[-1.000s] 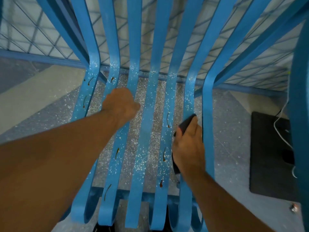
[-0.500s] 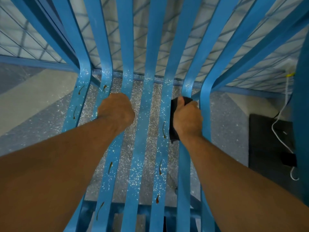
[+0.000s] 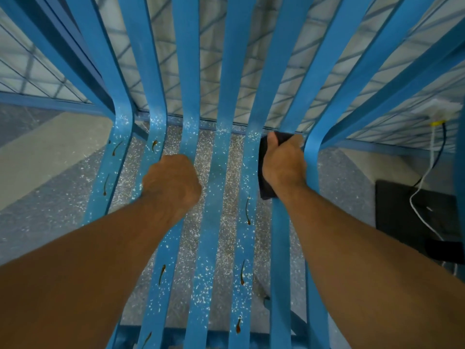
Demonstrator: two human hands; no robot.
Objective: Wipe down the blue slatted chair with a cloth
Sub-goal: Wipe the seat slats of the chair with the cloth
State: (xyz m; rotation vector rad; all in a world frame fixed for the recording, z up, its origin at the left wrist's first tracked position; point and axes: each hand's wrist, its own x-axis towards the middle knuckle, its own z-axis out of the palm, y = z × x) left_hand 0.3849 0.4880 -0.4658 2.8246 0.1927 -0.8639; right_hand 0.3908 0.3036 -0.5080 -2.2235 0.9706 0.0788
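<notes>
chair (image 3: 224,71): blue slatted, fills the view; slats run near to far, bend up at the far side, white specks and brown drips on the left and middle slats
floor (image 3: 50,197): speckled grey, seen through the slats
black mat (image 3: 402,210): right, on floor, white cable (image 3: 425,175) across it
left hand (image 3: 172,183): clenched in a fist around a left-of-centre slat
right hand (image 3: 283,163): grasping dark cloth against a right slat, near the bend
cloth (image 3: 265,190): dark, wrapped on that slat, edge sticking out below the palm
</notes>
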